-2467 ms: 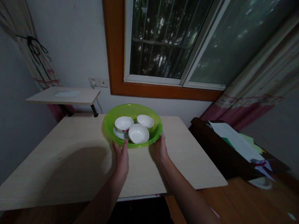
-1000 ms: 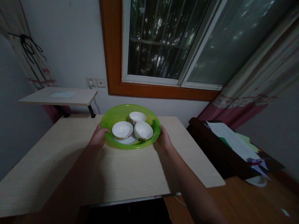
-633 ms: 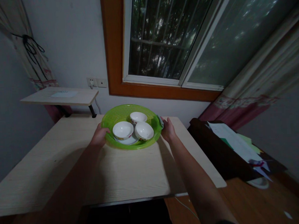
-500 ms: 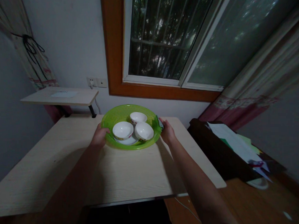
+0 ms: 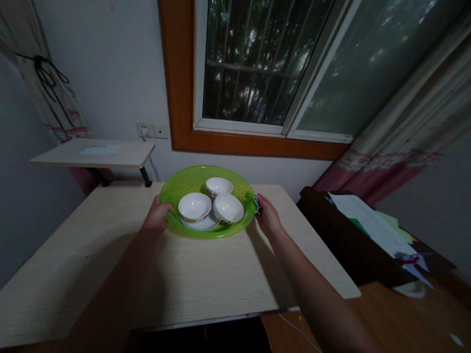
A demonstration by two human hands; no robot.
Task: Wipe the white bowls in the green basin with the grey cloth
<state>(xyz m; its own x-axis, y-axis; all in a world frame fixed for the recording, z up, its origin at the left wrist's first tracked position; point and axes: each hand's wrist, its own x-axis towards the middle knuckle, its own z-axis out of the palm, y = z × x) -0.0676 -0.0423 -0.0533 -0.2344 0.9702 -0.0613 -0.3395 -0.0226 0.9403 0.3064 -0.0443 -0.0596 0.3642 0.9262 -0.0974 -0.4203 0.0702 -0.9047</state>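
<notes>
A bright green round basin [image 5: 184, 180] is at the far side of the table, in the middle of the view. Inside it are three white bowls with coloured patterns outside: a left bowl [image 5: 195, 206], a right bowl [image 5: 228, 208] that leans, and a back bowl [image 5: 219, 186]. Part of a white plate [image 5: 198, 223] shows beneath the front bowls. My left hand [image 5: 157, 215] is closed on the basin's left rim, thumb on top. At the right rim, my right hand [image 5: 268, 214] is closed round a small grey-blue piece, apparently cloth [image 5: 256, 203]; its fingertips are partly hidden.
The pale wooden table [image 5: 209, 283] extends toward me. A small raised shelf [image 5: 96, 158] with a paper on it stands at the back left. Behind are a wall socket [image 5: 144, 130] and a barred window [image 5: 257, 64]. Right of the table, papers [image 5: 364, 222] lie on a dark brown surface.
My right hand has shifted slightly right, and the grey-blue piece now looks bunched up at the rim instead of lying over it. The basin and bowls look nearly unmoved.
</notes>
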